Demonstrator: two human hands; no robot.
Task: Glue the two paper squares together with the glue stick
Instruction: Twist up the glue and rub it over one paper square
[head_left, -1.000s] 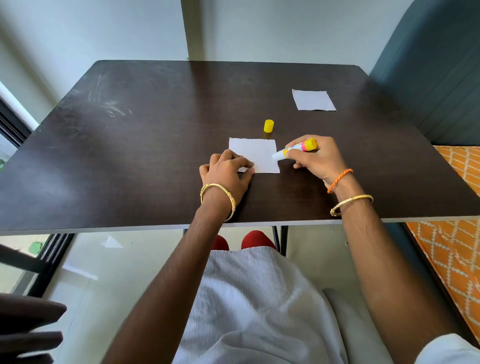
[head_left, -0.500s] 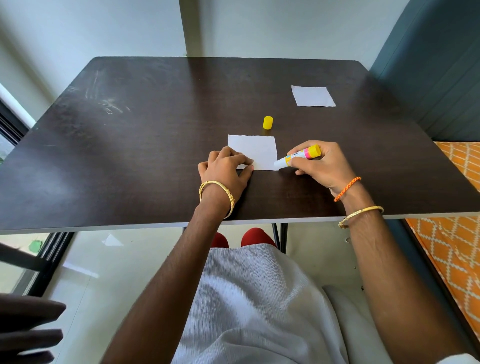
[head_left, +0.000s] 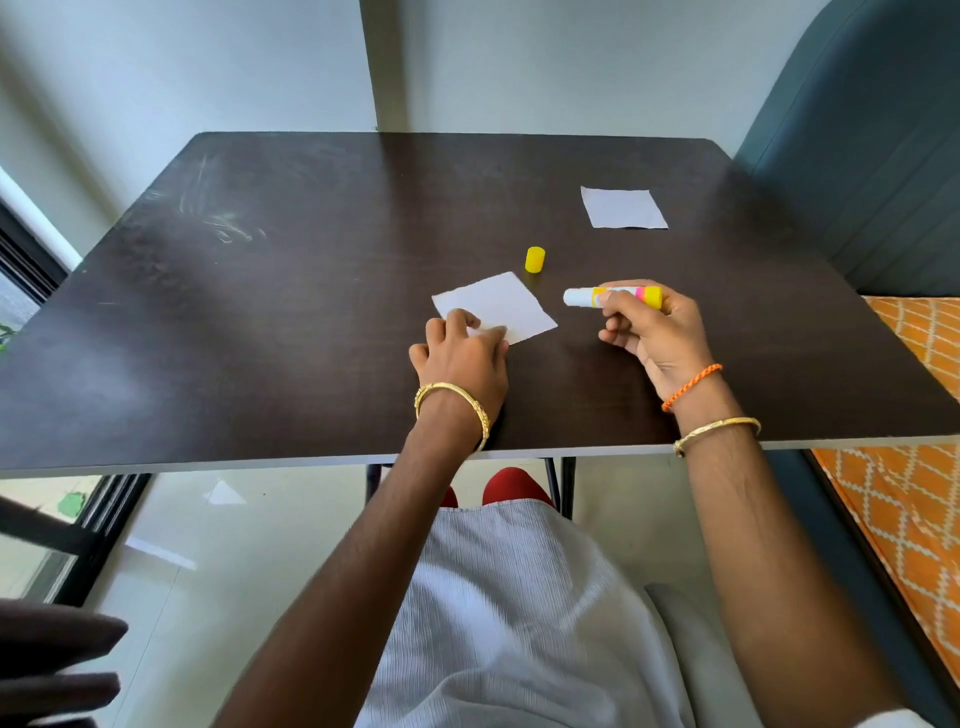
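Note:
A white paper square (head_left: 498, 306) lies turned at an angle on the dark table (head_left: 260, 312). My left hand (head_left: 462, 358) presses its near-left corner with the fingertips. My right hand (head_left: 649, 332) holds the uncapped glue stick (head_left: 613, 297) level, just right of the paper, its white tip pointing left and lifted off the sheet. The yellow cap (head_left: 534, 259) stands behind the paper. A second white paper square (head_left: 623, 208) lies flat at the back right.
A dark teal padded chair back (head_left: 857, 156) rises at the table's right side, with an orange patterned cushion (head_left: 914, 467) below it. The table's near edge runs just under my wrists. A window frame is at the far left.
The paper has been rotated under my left hand, from square-on to diagonal. My right hand lifted the glue stick off the paper's right edge and moved it a little right.

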